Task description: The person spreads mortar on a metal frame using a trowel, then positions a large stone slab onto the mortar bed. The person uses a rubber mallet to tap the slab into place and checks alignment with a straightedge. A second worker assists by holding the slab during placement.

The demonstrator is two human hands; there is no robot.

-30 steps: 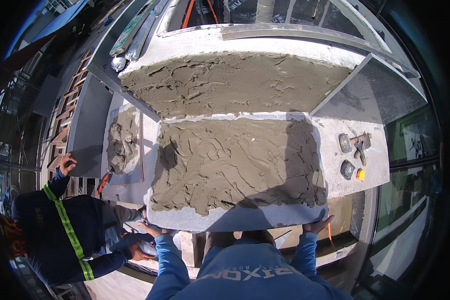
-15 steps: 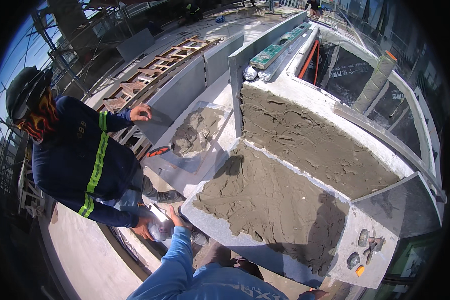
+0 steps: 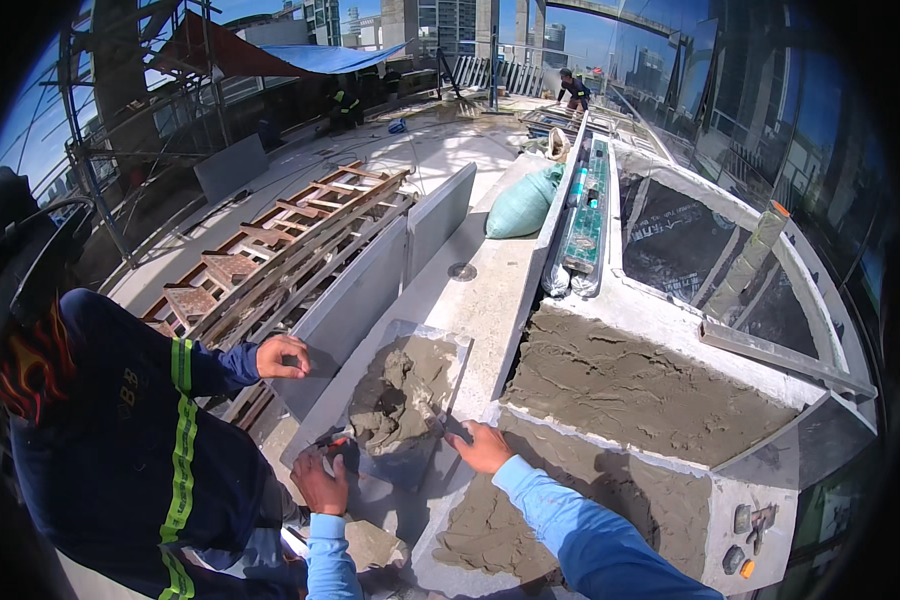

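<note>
My left hand (image 3: 320, 482) is curled around the red handle of a trowel (image 3: 336, 444) at the near left corner of a grey board (image 3: 322, 412). A heap of wet mortar (image 3: 400, 392) lies on that board. My right hand (image 3: 480, 446) rests with its fingers spread on the board's near right corner, next to the mortar. It holds nothing that I can see. Just right of it is a combed mortar bed (image 3: 630, 385), and a second bed (image 3: 500, 515) lies under my right forearm.
A co-worker in dark blue with a yellow stripe (image 3: 120, 450) crouches at the left, one hand (image 3: 282, 356) on an upright grey stone panel (image 3: 355, 295). Wooden pallets (image 3: 270, 250) lie behind. A green sack (image 3: 522, 205) and small tools (image 3: 755, 525) sit on the ledge.
My view has swung left and up. Both hands have left the slab's near edge and now sit at the mortar board, the left one at the trowel.
</note>
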